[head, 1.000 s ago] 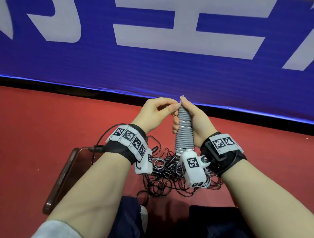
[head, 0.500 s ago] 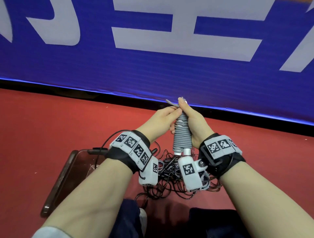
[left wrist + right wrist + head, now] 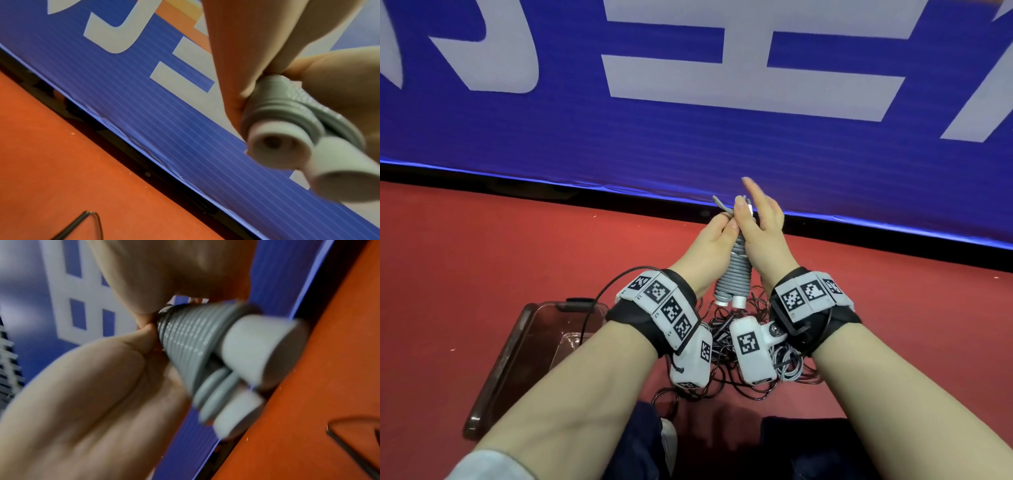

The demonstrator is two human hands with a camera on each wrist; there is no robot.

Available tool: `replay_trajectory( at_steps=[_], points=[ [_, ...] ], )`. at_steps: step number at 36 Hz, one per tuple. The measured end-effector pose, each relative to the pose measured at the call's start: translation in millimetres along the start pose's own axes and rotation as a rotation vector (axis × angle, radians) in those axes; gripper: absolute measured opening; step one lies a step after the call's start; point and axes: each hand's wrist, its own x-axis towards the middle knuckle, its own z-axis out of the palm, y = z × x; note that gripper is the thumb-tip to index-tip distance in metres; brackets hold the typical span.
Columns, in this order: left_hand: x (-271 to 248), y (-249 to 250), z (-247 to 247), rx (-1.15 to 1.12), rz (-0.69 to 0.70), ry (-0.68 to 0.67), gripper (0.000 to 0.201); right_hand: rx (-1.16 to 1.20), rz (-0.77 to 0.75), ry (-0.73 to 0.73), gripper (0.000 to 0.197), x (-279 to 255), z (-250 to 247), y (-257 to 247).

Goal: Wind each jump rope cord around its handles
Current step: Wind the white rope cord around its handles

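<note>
Dark trouser fabric fills the bottom centre of the head view, and just above it a tangle of thin dark cords lies on the red floor, half hidden under our wrist cameras; we judge these are ropes not yet wound. At lower left a brown tray sits on the floor, probably there to receive finished ropes.

Higher up, at frame centre, we hold the grey jump rope upright between both hands. Its cord is coiled in neat turns around the two handles, whose pale ends poke out side by side at the bottom. Our left hand grips the upper part of the bundle, fingers curled round it, steadying the coil so the turns cannot slip. Our right hand presses its thumb against the top of the bundle while the fingers stretch straight up, gripping nothing; a short grey cord tail sticks out there, so we judge we are tucking in the end.

Beyond the hands, a blue banner with large white characters closes the upper frame.
</note>
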Motion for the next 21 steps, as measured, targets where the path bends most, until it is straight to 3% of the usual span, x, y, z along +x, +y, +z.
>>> replay_trajectory(
  at_steps=[2,6,11,14,18,21],
  points=[
    [-1,0,-1,0.026,0.016,0.007,0.024,-0.115,-0.095,0.023,0.025,-2,-2,-1],
    [0,1,-4,0.213,0.058,-0.006,0.029,-0.306,-0.351,0.084,0.025,-4,-3,2],
    [-2,4,-15,0.418,0.143,-0.061,0.032,-0.473,-0.35,-0.037,0.026,0,-9,2],
    [-2,3,-19,0.472,0.169,-0.072,0.032,-0.587,-0.457,-0.058,0.027,1,-14,-2],
    [-1,8,-19,0.425,0.199,-0.069,0.031,-0.501,-0.494,-0.032,0.024,1,-15,-9],
    [2,9,-19,0.242,0.139,-0.014,0.025,-0.46,-0.52,0.0,0.023,-2,-9,-13]
  ],
)
